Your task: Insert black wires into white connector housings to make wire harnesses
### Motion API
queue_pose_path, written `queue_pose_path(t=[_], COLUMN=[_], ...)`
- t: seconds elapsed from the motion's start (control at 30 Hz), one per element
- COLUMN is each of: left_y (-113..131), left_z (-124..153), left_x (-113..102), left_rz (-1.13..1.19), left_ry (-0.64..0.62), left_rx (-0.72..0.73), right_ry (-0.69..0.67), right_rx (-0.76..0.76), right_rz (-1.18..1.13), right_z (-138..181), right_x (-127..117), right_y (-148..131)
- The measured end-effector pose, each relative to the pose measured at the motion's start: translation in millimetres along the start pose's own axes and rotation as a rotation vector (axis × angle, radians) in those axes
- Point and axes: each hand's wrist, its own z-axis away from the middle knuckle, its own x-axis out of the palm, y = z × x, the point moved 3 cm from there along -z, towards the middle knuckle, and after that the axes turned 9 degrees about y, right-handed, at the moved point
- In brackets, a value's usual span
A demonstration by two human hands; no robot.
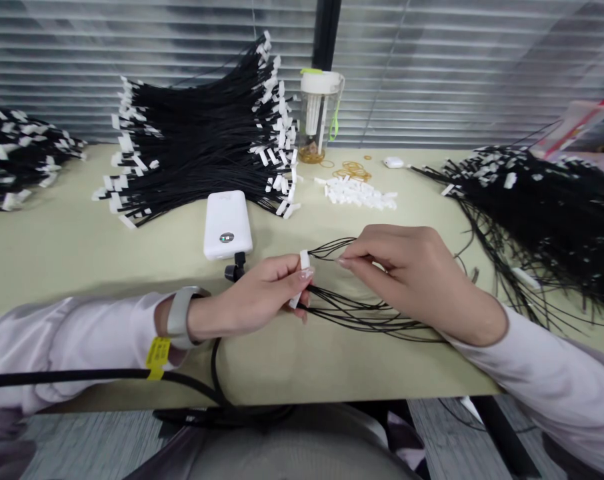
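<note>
My left hand [262, 297] is closed around small white connector pieces [303, 260], pinched between thumb and fingers near the table's front middle. My right hand [407, 267] pinches the ends of several thin black wires [332, 248] just to the right of that white piece. A loose bunch of black wires [367, 317] runs under my right hand across the pale table [82, 247]. The two hands nearly touch.
A big stack of black wires with white tips [202, 143] lies at the back, further piles at far left [17, 153] and right [547, 200]. A white power bank [227, 223], loose white connectors [357, 193], rubber bands [355, 170] and a clear bottle [319, 113] stand behind. A black cable [107, 377] crosses the front edge.
</note>
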Motion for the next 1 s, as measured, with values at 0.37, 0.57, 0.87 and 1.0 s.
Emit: queue_pose_path(t=[0.37, 0.57, 0.87, 1.0], left_y=[-0.2, 0.2, 1.9, 3.1], left_z=[0.6, -0.5, 2.1, 3.2], left_x=[-0.8, -0.1, 1.2, 1.5], left_rz=[-0.018, -0.026, -0.113, -0.221], left_ry=[-0.001, -0.003, -0.027, -0.062], left_rx=[0.009, 0.008, 0.007, 0.059], right_ry=[0.020, 0.018, 0.005, 0.080], right_rx=[-0.087, -0.146, -0.134, -0.142], right_rz=[0.022, 0.030, 0.104, 0.111], right_z=[0.6, -0.5, 2.6, 3.8], right_x=[0.4, 1.1, 15.8, 18.7], right_y=[-0.4, 1.5, 0.7, -0.8])
